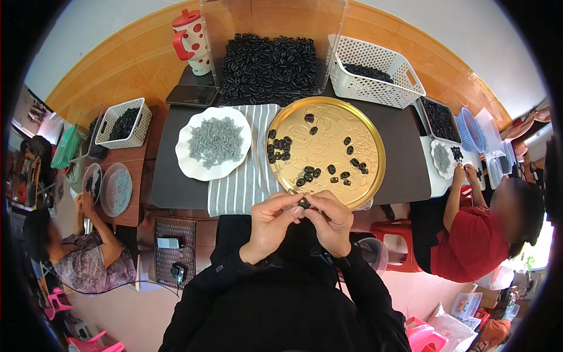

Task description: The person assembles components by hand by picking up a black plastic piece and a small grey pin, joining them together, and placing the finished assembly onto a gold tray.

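Note:
In front of my chest, at the near edge of a round gold tray (382, 155), a small black plastic part (304, 203) is pinched between my fingertips. My left hand (271, 227) grips it from one side with thumb and forefinger. From the other side my right hand (331, 223) closes on the same part. Several similar black oval parts (308, 174) lie on the tray, some grouped at its left side. Left of the tray, a white scalloped plate (183, 146) holds a heap of small grey screw-like pieces (216, 141). My fingers cover much of the held part.
A striped cloth (231, 196) lies under the plate and tray. Behind stand a clear bin of black parts (267, 67), a white basket (381, 88), a spotted tumbler (190, 44) and a dark phone (192, 95). One person (99, 258) works at left, another (475, 234) at right.

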A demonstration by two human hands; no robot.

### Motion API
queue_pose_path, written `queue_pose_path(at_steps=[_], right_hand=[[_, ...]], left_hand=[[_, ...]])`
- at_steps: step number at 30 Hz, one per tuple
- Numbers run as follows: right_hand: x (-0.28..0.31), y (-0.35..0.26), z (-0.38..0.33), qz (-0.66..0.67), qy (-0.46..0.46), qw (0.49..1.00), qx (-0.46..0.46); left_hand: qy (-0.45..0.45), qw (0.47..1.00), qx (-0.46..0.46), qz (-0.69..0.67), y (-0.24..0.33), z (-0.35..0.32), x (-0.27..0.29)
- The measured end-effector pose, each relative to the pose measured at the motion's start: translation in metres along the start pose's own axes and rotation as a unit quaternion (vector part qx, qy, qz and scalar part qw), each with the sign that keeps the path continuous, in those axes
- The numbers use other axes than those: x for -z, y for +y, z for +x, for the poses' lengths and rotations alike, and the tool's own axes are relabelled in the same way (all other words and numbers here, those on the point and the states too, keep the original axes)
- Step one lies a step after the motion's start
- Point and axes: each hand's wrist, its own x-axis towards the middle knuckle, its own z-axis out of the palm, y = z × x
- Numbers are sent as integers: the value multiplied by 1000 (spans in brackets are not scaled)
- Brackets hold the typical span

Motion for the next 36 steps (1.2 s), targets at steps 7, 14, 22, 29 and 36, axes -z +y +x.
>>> queue_pose_path(at_steps=[7,14,22,29,36], right_hand=[[-1,-6,-2,-38,15,999,30],[-2,-16,-4,-57,14,993,102],[3,-22,-1,-64,21,993,100],[69,-30,72,89,-128,944,-290],[132,-19,217,119,163,964,-170]], left_hand=[[-13,999,-32,25,0,-2,1],[-22,993,-89,75,6,-8,-5],[-2,995,-77,59,4,-11,-12],[-26,998,27,44,13,-5,17],[-10,999,13,35,22,-4,24]])
